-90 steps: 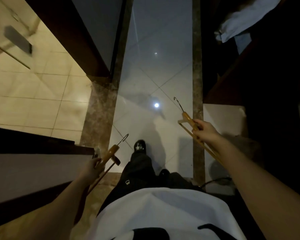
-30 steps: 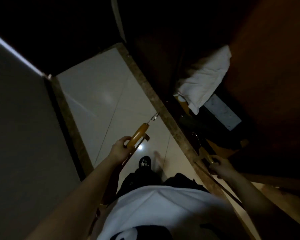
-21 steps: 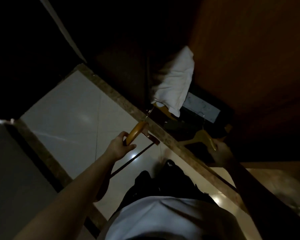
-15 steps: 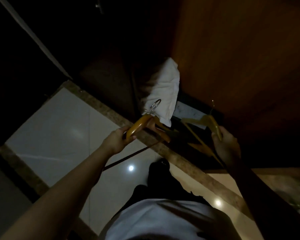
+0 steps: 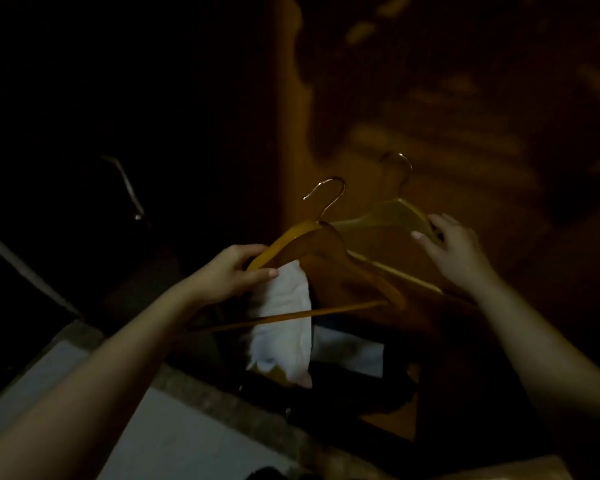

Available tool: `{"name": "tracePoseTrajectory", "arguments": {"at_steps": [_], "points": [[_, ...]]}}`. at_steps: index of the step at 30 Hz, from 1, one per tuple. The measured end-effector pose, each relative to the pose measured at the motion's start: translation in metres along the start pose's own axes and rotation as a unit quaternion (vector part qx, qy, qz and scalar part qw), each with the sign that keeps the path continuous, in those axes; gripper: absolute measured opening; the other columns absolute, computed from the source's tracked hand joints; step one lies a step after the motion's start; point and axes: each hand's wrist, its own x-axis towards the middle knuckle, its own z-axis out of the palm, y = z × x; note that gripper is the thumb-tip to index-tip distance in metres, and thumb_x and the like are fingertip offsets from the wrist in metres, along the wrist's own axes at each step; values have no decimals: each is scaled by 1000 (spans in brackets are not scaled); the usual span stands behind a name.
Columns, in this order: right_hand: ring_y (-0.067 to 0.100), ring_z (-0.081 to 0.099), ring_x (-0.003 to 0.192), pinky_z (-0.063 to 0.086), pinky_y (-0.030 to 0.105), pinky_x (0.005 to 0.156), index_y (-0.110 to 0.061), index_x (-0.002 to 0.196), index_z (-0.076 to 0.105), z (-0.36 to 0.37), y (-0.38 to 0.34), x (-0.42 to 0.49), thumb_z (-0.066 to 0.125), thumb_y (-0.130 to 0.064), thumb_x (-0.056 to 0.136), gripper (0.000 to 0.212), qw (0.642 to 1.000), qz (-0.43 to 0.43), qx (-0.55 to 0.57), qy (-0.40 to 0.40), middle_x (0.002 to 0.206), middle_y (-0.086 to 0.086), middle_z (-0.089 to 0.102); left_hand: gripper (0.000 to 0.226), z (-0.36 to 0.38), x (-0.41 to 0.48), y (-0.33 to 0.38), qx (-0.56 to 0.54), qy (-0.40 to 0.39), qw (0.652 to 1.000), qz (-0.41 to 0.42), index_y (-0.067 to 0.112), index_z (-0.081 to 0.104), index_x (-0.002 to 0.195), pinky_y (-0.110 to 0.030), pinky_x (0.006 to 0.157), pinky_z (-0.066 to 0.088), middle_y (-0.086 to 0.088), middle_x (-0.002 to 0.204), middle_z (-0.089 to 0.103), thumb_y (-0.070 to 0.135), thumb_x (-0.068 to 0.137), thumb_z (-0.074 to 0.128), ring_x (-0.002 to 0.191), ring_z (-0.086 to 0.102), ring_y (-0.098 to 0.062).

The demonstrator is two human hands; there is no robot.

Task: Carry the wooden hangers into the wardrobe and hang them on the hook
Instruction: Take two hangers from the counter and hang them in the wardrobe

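Both wooden hangers are raised in front of the wardrobe's wooden back panel, and neither is hung yet. Your left hand is curled round the left shoulder of the darker hanger, with the thumb underneath. Your right hand holds the right shoulder of the paler hanger, with its fingers wrapped over the top edge.

**Hazards from this position**

1. Target not located. The wardrobe hook is not visible, and the interior is very dim. If you reach up without seeing it, the metal hooks will probably scrape the panel or miss.
2. Tangling. The hangers overlap. The darker hanger's right arm crosses in front of the paler hanger's lower bar. If you lift one alone, it may drag or twist the other.
3. End grip. Each hanger is held at one shoulder, well away from its hook. The hook end can therefore tilt or swing, and the hanger may turn in your hand as it engages.
4. Snagging below. The darker hanger's lower bar passes across a folded white cloth in the wardrobe. From this view you cannot tell whether they touch. A low sweep could catch the cloth and pull it out.
5. Hook interference. The two metal hooks are close together, so presenting both at once risks one blocking the other.

Separate the hangers first, and hang them one at a time.
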Motion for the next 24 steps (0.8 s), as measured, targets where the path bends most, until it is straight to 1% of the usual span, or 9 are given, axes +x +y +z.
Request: {"name": "tracePoseTrajectory", "arguments": {"at_steps": [2, 4, 7, 10, 14, 19, 21, 23, 24], "points": [[29, 55, 86, 35, 30, 68, -4, 113, 60, -29, -13, 14, 55, -25, 91, 31, 999, -24, -8, 38, 91, 8, 52, 7, -19, 15, 24, 23, -1, 999, 37, 22, 60, 93, -10, 55, 46, 7, 70, 58, 17, 90, 56, 61, 59, 5], [24, 55, 88, 38, 29, 71, -4, 118, 58, -56, -25, 23, 57, -24, 90, 34, 998, -31, -19, 61, 96, 8, 56, 9, -37, 29, 48, 40, 0, 996, 77, 28, 59, 89, -10, 58, 46, 7, 74, 56, 19, 90, 57, 64, 58, 5], [30, 59, 104, 49, 37, 82, -10, 125, 54, -96, -43, 32, 57, -28, 89, 41, 991, -45, -53, 117, 116, 11, 61, 9, -63, 47, 86, 56, 2, 988, 142, 30, 60, 90, -12, 58, 48, 9, 74, 61, 21, 88, 60, 66, 59, 3], [31, 59, 106, 50, 45, 84, -14, 127, 50, -131, -63, 36, 52, -31, 91, 40, 982, -66, -75, 157, 119, 9, 61, 15, -85, 62, 121, 59, 17, 977, 205, 29, 59, 93, -9, 55, 46, 20, 74, 65, 16, 86, 62, 65, 60, 8], [34, 58, 111, 49, 50, 87, -23, 136, 38, -167, -89, 39, 51, -29, 92, 46, 973, -85, -85, 196, 126, 8, 58, 22, -109, 76, 149, 53, 34, 968, 242, 28, 53, 103, -16, 50, 49, 4, 92, 62, 19, 86, 63, 67, 63, 2], [30, 58, 113, 50, 52, 89, -37, 142, 24, -195, -117, 41, 48, -31, 92, 56, 963, -112, -94, 226, 136, 6, 52, 18, -135, 80, 180, 58, 21, 955, 289, 31, 55, 96, -19, 51, 50, 0, 90, 63, 20, 85, 63, 69, 65, -5], [25, 55, 118, 49, 49, 93, -37, 143, 25, -203, -128, 45, 48, -30, 93, 56, 960, -132, -74, 236, 139, 0, 47, 17, -147, 80, 192, 59, 23, 950, 305, 29, 56, 98, -18, 50, 50, 0, 90, 63, 19, 85, 63, 69, 65, -6], [15, 47, 121, 46, 39, 98, -31, 143, 28, -212, -140, 53, 50, -24, 93, 55, 956, -154, -42, 247, 137, -9, 42, 19, -160, 80, 203, 60, 26, 946, 318, 25, 57, 102, -18, 50, 50, -2, 95, 63, 19, 85, 62, 69, 66, -7], [11, 43, 122, 43, 35, 98, -28, 143, 30, -217, -146, 58, 52, -21, 92, 55, 953, -161, -30, 255, 137, -8, 41, 19, -166, 79, 209, 61, 27, 945, 321, 24, 57, 103, -18, 49, 49, -4, 96, 63, 19, 85, 62, 68, 66, -7]]}}
